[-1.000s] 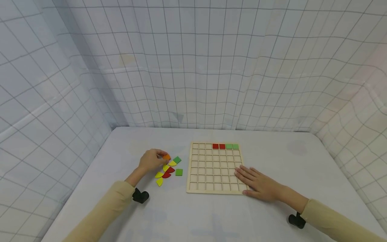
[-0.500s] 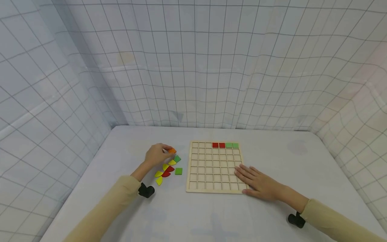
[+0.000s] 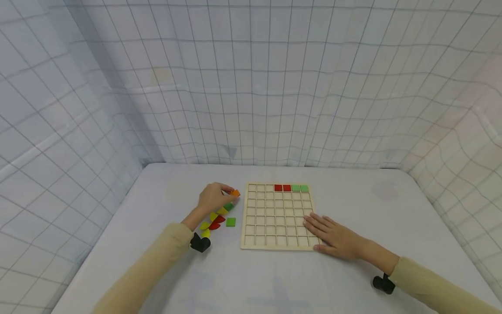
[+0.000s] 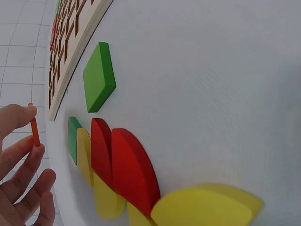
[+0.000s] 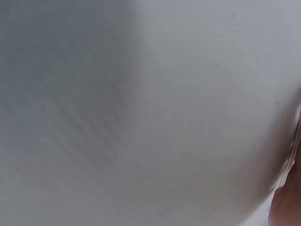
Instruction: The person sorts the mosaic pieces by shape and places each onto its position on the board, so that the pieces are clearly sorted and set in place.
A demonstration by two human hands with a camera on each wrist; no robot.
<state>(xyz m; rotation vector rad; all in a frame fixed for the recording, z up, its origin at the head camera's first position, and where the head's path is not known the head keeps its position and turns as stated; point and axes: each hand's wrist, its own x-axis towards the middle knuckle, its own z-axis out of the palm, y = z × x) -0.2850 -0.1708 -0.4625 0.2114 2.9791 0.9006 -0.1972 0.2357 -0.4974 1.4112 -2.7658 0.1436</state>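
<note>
Between thumb and fingers, my left hand (image 3: pixel 213 197) pinches a small orange tile (image 3: pixel 235 193), held just left of a wooden grid board (image 3: pixel 244 226). In the left wrist view the orange tile (image 4: pixel 35 129) shows edge-on, raised off the table. Two red squares (image 3: pixel 283 188) and two light green squares (image 3: pixel 300 188) fill cells at the right of the board's top row. My right hand (image 3: pixel 339 237) rests flat with straight fingers over the board's lower right edge. The right wrist view shows mostly white cloth, with part of the right hand (image 5: pixel 287 202) at its edge.
Left of the board lie a green square (image 3: pixel 231 222), a darker green tile (image 4: pixel 73 140), red quarter-round pieces (image 4: pixel 134 169) and several yellow ones (image 4: pixel 207 207). White cloth covers the table (image 3: pixel 274 283); gridded curtains (image 3: pixel 274 109) stand behind and at the sides.
My left hand has moved right and away from me with the orange tile, from over the loose pieces to close beside the board. The right hand stays in place.
</note>
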